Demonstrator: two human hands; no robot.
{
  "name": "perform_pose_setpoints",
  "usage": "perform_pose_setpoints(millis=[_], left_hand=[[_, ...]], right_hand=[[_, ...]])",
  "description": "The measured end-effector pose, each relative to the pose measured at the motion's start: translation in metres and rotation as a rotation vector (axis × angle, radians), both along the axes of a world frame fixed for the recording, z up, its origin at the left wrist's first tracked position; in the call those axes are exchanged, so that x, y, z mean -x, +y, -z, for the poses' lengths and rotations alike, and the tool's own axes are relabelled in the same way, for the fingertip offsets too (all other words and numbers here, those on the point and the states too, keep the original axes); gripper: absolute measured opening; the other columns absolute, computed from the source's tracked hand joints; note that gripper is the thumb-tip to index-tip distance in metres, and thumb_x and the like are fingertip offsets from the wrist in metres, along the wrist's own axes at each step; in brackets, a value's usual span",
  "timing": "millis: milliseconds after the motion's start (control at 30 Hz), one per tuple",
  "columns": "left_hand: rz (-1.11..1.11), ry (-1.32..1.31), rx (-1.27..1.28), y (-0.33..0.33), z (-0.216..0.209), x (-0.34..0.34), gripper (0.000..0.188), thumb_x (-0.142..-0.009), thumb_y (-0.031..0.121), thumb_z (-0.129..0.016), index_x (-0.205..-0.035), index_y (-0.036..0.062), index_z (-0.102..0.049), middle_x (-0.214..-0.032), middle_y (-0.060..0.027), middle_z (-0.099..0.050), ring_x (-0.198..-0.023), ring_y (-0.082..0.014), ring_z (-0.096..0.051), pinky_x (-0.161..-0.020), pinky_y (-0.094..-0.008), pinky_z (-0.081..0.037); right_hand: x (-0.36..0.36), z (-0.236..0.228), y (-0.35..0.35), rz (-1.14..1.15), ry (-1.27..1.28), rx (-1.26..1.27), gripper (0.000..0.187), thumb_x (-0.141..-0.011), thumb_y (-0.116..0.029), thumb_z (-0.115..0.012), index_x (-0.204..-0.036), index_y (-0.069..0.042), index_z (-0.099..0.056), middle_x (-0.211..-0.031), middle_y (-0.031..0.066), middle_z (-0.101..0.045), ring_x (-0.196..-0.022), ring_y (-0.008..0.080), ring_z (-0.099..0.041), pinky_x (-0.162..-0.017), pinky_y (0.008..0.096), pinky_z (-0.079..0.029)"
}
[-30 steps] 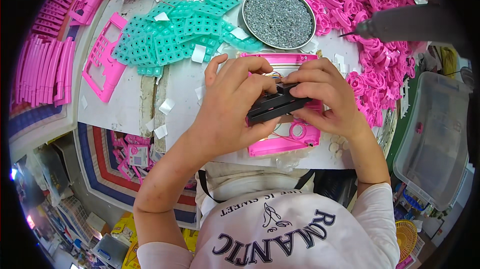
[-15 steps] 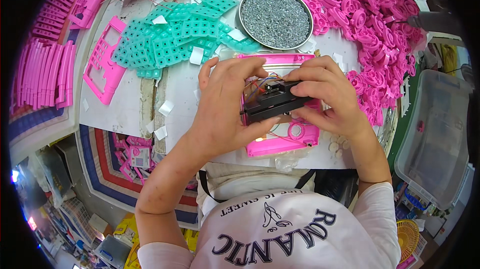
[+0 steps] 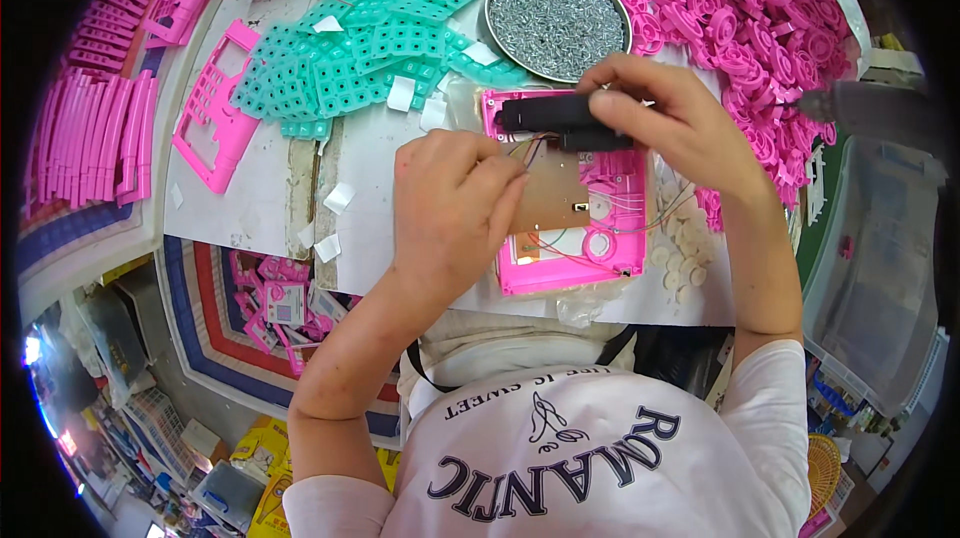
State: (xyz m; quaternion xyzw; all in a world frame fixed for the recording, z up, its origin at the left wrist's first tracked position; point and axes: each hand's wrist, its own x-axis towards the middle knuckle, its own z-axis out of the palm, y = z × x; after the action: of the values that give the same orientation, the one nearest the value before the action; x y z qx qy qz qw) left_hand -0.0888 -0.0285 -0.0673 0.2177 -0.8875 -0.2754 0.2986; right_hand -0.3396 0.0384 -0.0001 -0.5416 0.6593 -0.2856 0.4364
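Note:
A pink plastic housing [image 3: 628, 260] lies in front of me, with thin wires and a ring-shaped part inside. My right hand [image 3: 675, 123] grips the right end of a long black plastic unit [image 3: 548, 116], over the housing's far end. A plain brown circuit board [image 3: 552, 193] lies across the housing's middle, with wires at its far edge beside the black unit. At the board's left edge is my left hand [image 3: 450, 203], its fingers curled and closed on it; the fingertips are partly hidden.
Beyond the housing stand a round tray of screws [image 3: 487, 33] and teal rubber keypads [image 3: 335, 68]. Pink ring-shaped parts [image 3: 740, 38] are heaped at right, near a power screwdriver [image 3: 865, 108]. Pink frames [image 3: 215, 108] lie left; small white discs [image 3: 682, 263] sit right of the housing.
The black unit has moved away from me, from between both hands to the housing's far end. My left hand has let go of it; the brown board now shows.

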Motion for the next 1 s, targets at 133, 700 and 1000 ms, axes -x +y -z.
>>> perform_pose_setpoints(millis=[133,700,1000], left_hand=[[0.043,0.042,-0.027,0.001,-0.003,0.000,0.018,-0.075,0.005,-0.079,-0.090,0.0071,-0.070,-0.113,-0.0101,-0.066,-0.101,-0.0291,-0.061,-0.092,-0.0413,-0.043],[0.075,-0.006,0.140,-0.005,-0.007,0.003,0.020,-0.075,0.009,-0.075,-0.093,0.0075,-0.067,-0.131,-0.0109,-0.065,-0.118,-0.0295,-0.059,-0.098,-0.0468,-0.042],[0.153,-0.016,-0.031,-0.025,-0.027,0.005,0.017,-0.079,0.010,-0.077,-0.093,0.0056,-0.068,-0.114,-0.0111,-0.070,-0.106,-0.0309,-0.064,-0.094,-0.0435,-0.046]], right_hand=[[0.002,0.001,-0.020,0.017,0.232,0.029,0.036,-0.101,-0.032,-0.061,-0.100,0.002,-0.072,-0.070,0.0172,-0.062,-0.065,0.0228,-0.063,-0.065,0.0389,-0.048],[-0.016,0.016,0.008,-0.166,0.716,0.604,0.033,-0.074,-0.006,-0.077,-0.107,-0.005,-0.070,-0.109,0.0075,-0.070,-0.100,0.0307,-0.063,-0.085,0.0415,-0.055],[-0.022,0.024,0.020,-0.111,0.653,0.587,0.042,-0.072,-0.008,-0.081,-0.113,-0.006,-0.071,-0.110,0.0080,-0.071,-0.097,0.0307,-0.063,-0.088,0.0393,-0.054]])
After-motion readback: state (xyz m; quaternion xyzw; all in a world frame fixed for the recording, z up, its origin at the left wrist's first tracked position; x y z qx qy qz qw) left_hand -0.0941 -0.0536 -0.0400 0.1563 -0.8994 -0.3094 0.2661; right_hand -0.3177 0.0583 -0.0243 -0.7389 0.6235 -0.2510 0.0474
